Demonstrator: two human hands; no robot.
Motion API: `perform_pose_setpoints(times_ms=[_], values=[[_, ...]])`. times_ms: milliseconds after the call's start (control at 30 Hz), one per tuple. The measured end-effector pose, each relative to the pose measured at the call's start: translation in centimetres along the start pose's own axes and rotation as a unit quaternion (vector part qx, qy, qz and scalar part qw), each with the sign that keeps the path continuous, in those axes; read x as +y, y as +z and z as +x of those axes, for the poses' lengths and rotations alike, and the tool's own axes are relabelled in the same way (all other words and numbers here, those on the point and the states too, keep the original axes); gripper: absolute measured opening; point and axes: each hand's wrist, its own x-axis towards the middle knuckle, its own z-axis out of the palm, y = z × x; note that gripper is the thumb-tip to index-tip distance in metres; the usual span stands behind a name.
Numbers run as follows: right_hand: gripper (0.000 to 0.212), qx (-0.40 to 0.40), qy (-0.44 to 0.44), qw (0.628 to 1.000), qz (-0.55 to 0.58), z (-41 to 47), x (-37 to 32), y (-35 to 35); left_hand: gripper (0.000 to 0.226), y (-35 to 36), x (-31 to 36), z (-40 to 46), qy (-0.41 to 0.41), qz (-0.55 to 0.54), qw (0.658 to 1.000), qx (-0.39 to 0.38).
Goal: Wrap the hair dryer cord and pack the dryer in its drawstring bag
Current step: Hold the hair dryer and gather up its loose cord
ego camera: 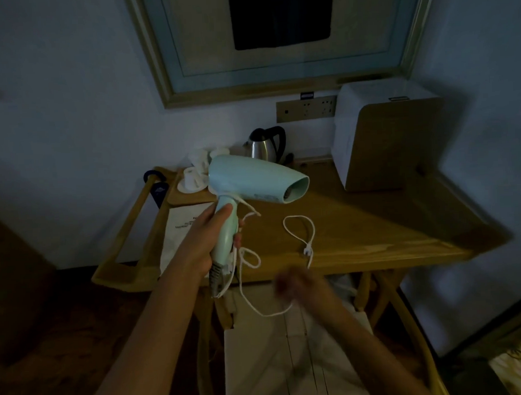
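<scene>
**Dim room, blurred hand**

The scene is dark with a bluish cast; corners fall to near black. The right hand (299, 288) smears with motion blur. Wide-angle distortion bends the picture frame (158, 67) and table (373, 222) edges.

A wooden bench (373, 222) stands against the wall, its front edge towards the viewer. At its back stands a steel kettle (266, 146) with a black handle. Left of the kettle, white cups (192, 175) sit on saucers on a wooden tray (190, 197). A white bag (180, 239) with dark print lies flat at the bench's left end. On the right stands a white box (370, 138). A loop of white cord (299, 231) and its plug (308, 251) lie near the front edge.
</scene>
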Motion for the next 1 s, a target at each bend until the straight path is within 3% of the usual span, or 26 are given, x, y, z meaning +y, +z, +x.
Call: perform_pose_setpoints(times_ms=[33,67,167,300,433,600,700,767,833,933,967,1000], values=[[0.026,0.093,-0.025,0.995,0.013,1.4,-1.6,-0.8,0.014,0.0,0.1,-0.1,-0.001,-0.004,1.000,-0.003],[0.030,0.120,-0.048,0.992,0.004,2.9,-3.4,-1.6,0.014,0.0,0.1,-0.2,-0.003,-0.009,1.000,-0.007],[0.039,0.047,-0.086,0.995,0.022,5.3,-6.4,-1.8,0.014,0.1,0.5,-0.6,-0.004,-0.019,1.000,-0.024],[0.027,0.019,-0.087,0.996,0.020,6.6,-7.4,-2.4,0.013,-0.1,0.9,-0.9,0.009,-0.024,0.999,-0.030],[0.035,-0.138,-0.056,0.982,-0.117,5.9,-5.1,-3.7,0.013,-0.9,1.0,-0.6,0.031,-0.049,0.998,-0.006],[0.025,-0.364,-0.023,0.930,-0.043,2.8,-3.9,-4.6,0.011,-2.0,1.4,-0.5,0.025,-0.061,0.998,0.022],[0.021,-0.400,-0.002,0.916,-0.031,1.8,-4.2,-4.8,0.009,-2.1,1.3,-0.7,0.018,-0.041,0.999,0.021],[0.018,-0.337,-0.006,0.935,-0.110,2.1,-4.1,-4.9,0.009,-2.0,1.1,-0.8,0.015,-0.026,0.999,0.019],[0.019,-0.211,-0.028,0.928,-0.306,3.1,-3.8,-5.5,0.011,-2.0,1.0,-0.7,0.015,-0.031,0.999,0.023],[0.026,0.020,-0.024,0.773,-0.634,4.6,-5.3,-7.0,0.016,-2.4,1.2,-0.5,0.017,-0.034,0.999,0.035],[0.027,0.087,-0.029,0.747,-0.658,4.9,-6.1,-7.8,0.017,-2.4,1.4,-0.4,0.020,-0.037,0.999,0.033],[0.025,0.155,-0.044,0.753,-0.638,5.0,-7.1,-8.5,0.018,-2.3,1.5,-0.4,0.026,-0.040,0.998,0.029]])
